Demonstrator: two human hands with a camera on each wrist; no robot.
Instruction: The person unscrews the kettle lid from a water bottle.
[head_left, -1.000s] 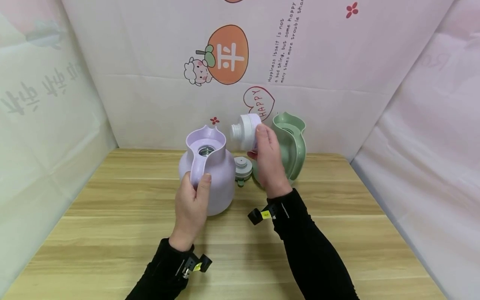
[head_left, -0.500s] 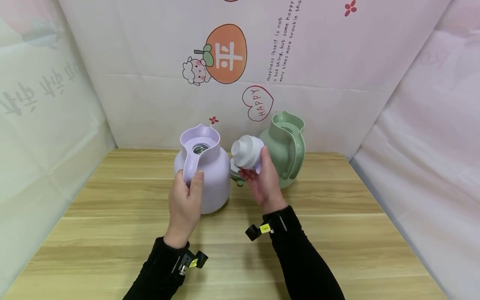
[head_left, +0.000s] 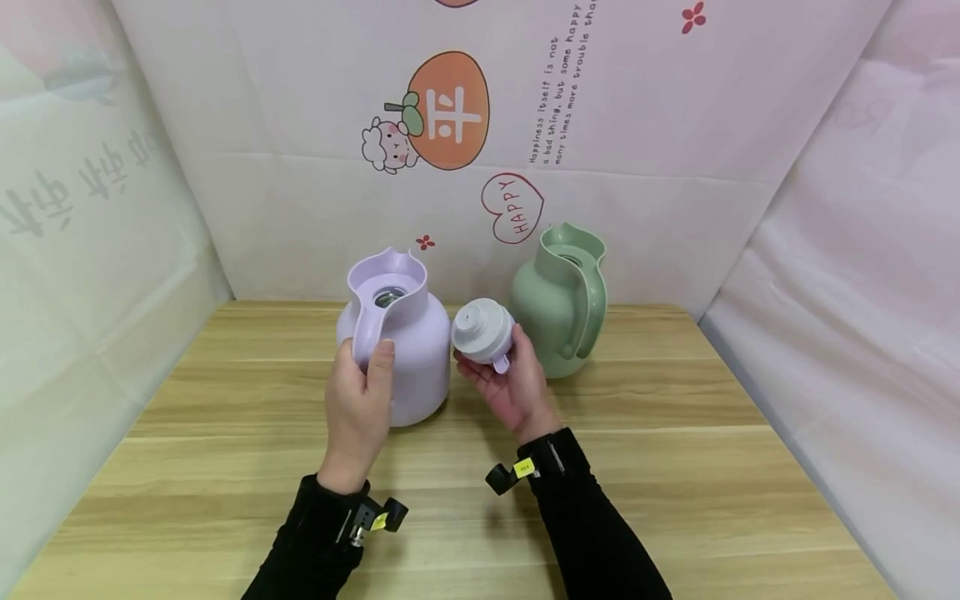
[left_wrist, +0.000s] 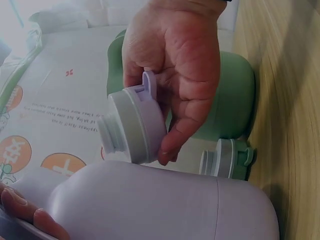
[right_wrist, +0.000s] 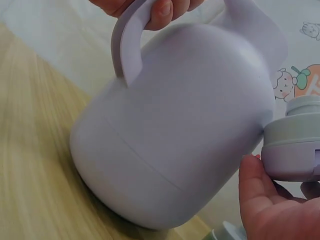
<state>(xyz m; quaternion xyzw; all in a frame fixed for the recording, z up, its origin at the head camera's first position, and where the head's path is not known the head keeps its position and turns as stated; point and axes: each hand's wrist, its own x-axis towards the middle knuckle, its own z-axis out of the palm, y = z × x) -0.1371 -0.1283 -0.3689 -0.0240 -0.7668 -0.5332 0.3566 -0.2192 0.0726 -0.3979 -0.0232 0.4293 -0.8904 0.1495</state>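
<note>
In the head view my left hand (head_left: 358, 408) grips the handle of a lilac thermos jug (head_left: 420, 358), which stands upright on the wooden table. Its mouth is uncovered, showing a shiny inner rim. My right hand (head_left: 517, 396) holds a stopper lid (head_left: 483, 329), grey-white with a lilac cap side, just right of the jug. The lid's narrow plug end points up, and its lilac tab (left_wrist: 149, 82) shows in the left wrist view. Fingers and thumb of the right hand hold the lid around its lilac side. Part of the left hand's grip is hidden behind the handle.
A green thermos jug (head_left: 540, 308), also without its lid, stands behind my right hand. A grey and green stopper lid (left_wrist: 232, 160) lies beside it in the left wrist view, hidden in the head view. A printed cloth (head_left: 315, 225) hangs behind the table.
My right hand has lowered the lid and turned it from pointing sideways at the jug to plug end up. The lilac jug has shifted slightly left with my left hand on its handle.
</note>
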